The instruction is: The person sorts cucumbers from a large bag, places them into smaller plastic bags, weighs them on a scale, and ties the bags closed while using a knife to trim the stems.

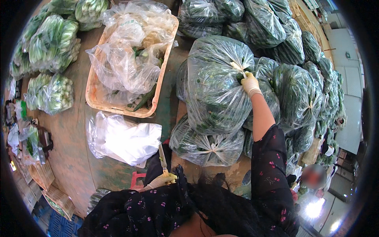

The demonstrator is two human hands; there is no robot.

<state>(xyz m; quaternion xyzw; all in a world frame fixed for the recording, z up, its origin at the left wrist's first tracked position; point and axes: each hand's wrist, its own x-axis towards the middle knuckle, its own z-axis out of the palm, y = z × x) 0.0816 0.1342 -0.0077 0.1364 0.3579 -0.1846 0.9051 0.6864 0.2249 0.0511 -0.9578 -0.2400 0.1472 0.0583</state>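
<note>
My right hand [251, 84], in a pale glove, is closed round the gathered neck of a large clear plastic bag [215, 93] full of dark green vegetables. The bag lies on top of other filled bags, and a pale tie [237, 66] shows beside my fingers. Close to my body, my left hand [164, 180], also gloved, is closed on a knife [162, 156] whose blade points away from me. Just beyond the blade lies a stack of clear plastic bags [126, 138]. Another tied bag of greens [207, 144] sits nearer me, below the large one.
An orange-rimmed crate [118, 110] holds crumpled plastic and some long green vegetables. Bagged leafy greens [53, 39] stand at the far left. Filled bags [298, 93] are piled along the right. A red stool [137, 181] is by my left arm. A person [314, 177] is at the right edge.
</note>
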